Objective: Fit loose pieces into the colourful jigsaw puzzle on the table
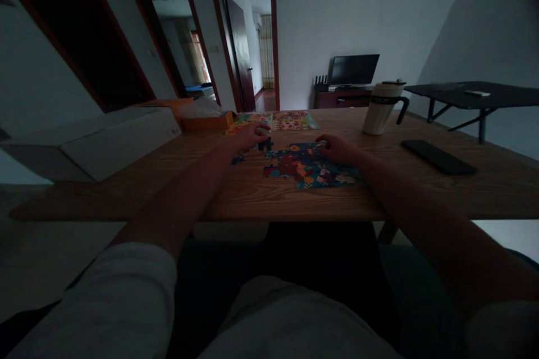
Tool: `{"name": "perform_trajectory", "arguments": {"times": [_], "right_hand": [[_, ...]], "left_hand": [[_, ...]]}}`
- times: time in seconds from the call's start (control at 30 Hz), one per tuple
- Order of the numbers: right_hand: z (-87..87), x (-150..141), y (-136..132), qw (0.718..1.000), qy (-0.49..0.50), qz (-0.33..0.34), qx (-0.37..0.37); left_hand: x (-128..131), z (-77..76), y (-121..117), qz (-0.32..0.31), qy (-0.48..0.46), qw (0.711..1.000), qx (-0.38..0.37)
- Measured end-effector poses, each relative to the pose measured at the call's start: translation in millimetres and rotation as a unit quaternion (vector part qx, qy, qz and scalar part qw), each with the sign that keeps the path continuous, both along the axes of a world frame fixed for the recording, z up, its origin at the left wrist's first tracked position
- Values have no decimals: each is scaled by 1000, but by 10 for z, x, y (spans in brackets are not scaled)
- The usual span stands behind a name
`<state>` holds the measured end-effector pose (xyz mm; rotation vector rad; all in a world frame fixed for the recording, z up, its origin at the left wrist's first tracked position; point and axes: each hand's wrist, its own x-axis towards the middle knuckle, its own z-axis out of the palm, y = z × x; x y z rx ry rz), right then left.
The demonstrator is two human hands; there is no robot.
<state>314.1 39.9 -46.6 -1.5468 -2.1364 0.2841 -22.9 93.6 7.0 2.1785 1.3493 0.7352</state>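
Observation:
A partly joined jigsaw puzzle [290, 164] with a dark blue and red-brown animal picture lies flat on the wooden table. My right hand [337, 150] rests on its upper right part, fingers bent and a little apart, touching the surface. To the puzzle's left, my left hand [251, 134] hovers over loose pieces, fingers curved with a gap between fingertips and thumb; I make out nothing held there. A dark puzzle piece [265, 145] lies just below those fingertips. Another loose piece [238, 160] is nearer to me, under the left forearm's edge.
Behind the hands lies a bright picture sheet [295, 120]. An orange box [206, 122] with clear plastic and a long white box [122, 143] stand at left. On the right are a pale handled mug [381, 109] and a black phone-like slab [438, 157].

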Motion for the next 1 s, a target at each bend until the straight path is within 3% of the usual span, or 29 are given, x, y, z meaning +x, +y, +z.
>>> {"name": "perform_trajectory", "arguments": {"times": [0.13, 0.3, 0.43, 0.67, 1.0], "right_hand": [[-12, 14, 17, 1000, -3, 7, 1], [-6, 10, 32, 999, -33, 3, -12], [2, 6, 35, 999, -29, 33, -22], [20, 0, 18, 998, -36, 42, -35], [5, 29, 57, 996, -54, 48, -54]], "left_hand": [[178, 5, 203, -16, 25, 999, 20], [324, -216, 277, 23, 101, 995, 16], [198, -324, 249, 9, 119, 993, 23], [47, -285, 194, -61, 196, 978, 45], [67, -343, 238, -53, 301, 947, 103]]}}
